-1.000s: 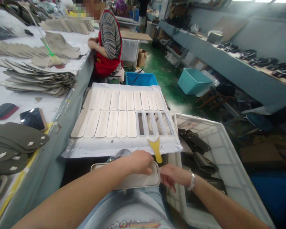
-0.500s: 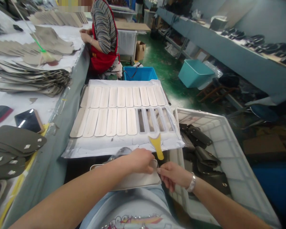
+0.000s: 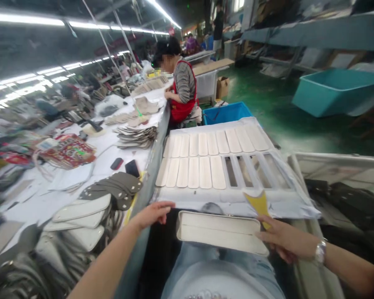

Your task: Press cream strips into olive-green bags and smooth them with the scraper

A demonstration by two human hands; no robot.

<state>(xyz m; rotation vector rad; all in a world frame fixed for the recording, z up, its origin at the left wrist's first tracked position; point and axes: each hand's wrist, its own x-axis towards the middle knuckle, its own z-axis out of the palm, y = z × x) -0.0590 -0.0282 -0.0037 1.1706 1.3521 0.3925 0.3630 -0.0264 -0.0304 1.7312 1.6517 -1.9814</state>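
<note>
A long cream panel (image 3: 216,229) with rounded corners and a line along its middle lies across my lap. My right hand (image 3: 282,237) grips its right end, thumb on top and the other fingers lower down. One finger of that hand overlaps the handle of a yellow fan-ended scraper (image 3: 258,203); whether they touch I cannot tell. My left hand (image 3: 157,213) is off the panel, to its left, fingers stretched out and holding nothing. Just beyond, a white-covered board (image 3: 180,194) carries two rows of cream panels (image 3: 193,172), with grey-framed slots (image 3: 246,171) at the front right.
Along the left runs a worktable with stacked grey pieces (image 3: 112,187), white flaps (image 3: 81,211) and a phone (image 3: 132,168). A co-worker in a red apron (image 3: 183,109) sits ahead beside a blue bin (image 3: 229,113). On the right stands a pale crate (image 3: 345,164) of dark pieces.
My left hand has left the panel and moved out to its left. My right hand stays at the panel's right end. The view has swung up and left, showing more of the worktable.
</note>
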